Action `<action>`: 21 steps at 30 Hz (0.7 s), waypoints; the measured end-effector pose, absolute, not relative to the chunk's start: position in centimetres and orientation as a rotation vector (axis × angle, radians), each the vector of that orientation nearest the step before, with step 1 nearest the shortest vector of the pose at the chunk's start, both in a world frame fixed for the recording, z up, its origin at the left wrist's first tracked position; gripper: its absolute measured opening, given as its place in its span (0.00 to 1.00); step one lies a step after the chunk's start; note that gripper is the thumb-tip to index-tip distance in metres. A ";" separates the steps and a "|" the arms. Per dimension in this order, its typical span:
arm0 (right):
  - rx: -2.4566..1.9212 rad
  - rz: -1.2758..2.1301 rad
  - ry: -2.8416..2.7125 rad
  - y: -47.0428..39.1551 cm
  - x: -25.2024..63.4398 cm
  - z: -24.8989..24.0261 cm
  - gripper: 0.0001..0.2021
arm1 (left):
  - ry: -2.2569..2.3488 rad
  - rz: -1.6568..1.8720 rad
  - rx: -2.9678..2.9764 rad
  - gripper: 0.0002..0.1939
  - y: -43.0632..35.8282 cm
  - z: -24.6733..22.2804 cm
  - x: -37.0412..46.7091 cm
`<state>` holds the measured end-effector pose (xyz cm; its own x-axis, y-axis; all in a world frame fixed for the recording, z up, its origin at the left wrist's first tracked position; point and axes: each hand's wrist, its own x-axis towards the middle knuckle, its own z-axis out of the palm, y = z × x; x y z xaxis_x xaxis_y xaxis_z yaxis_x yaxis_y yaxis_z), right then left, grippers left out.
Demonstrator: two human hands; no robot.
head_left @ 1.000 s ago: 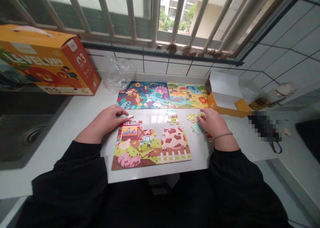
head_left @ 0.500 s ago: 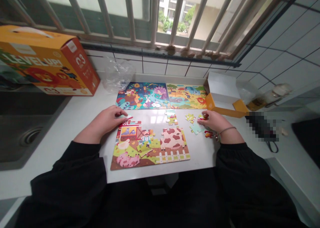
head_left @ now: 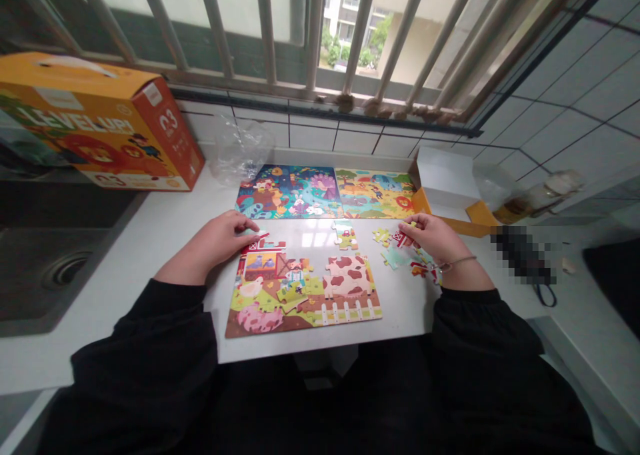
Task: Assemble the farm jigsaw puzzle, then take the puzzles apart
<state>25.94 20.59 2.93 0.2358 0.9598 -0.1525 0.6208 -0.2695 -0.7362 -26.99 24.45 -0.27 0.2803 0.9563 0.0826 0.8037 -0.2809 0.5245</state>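
Left to right: one closed orange box [head_left: 95, 125] on the bench [head_left: 173, 225], beyond and left of the left hand; one sink [head_left: 45, 268] left of that hand; one clear plastic wrapper [head_left: 243, 152] beyond it. Left hand [head_left: 220, 238]: thumb and fingers close together at the far-left corner of the one part-built farm puzzle [head_left: 295, 295], by the red roof; can't tell if they grip or just rest. The farm puzzle lies flat between the hands, toward the person. Two picture puzzles, dark [head_left: 290, 192] and yellow [head_left: 373, 195], sit side by side beyond the hands. One tractor section [head_left: 345, 235] between the hands, apart from the farm puzzle. Right hand [head_left: 440, 242]: fingertips pinched on one red piece [head_left: 399, 238]; can't tell if lifted. Change: that piece now shows more clearly at the fingertips, turned a bit, so it looks like the one being handled. Loose pieces [head_left: 395, 258] under and beside the hand overlap, no exact count. Beyond the right hand, one open box [head_left: 445, 188]; farther right, one bottle [head_left: 540, 192].
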 end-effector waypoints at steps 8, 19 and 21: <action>-1.504 1.339 -1.173 19.0 19.5 3.7 0.23 | 1.604 0.545 2.149 0.20 24.3 -0.3 -26.9; -1.410 1.375 -1.355 20.8 10.2 2.3 0.13 | 1.616 0.541 2.101 0.18 23.9 0.1 -26.6; -1.427 1.381 -1.399 21.8 7.8 2.2 0.11 | 1.607 0.543 2.111 0.18 24.0 0.0 -26.7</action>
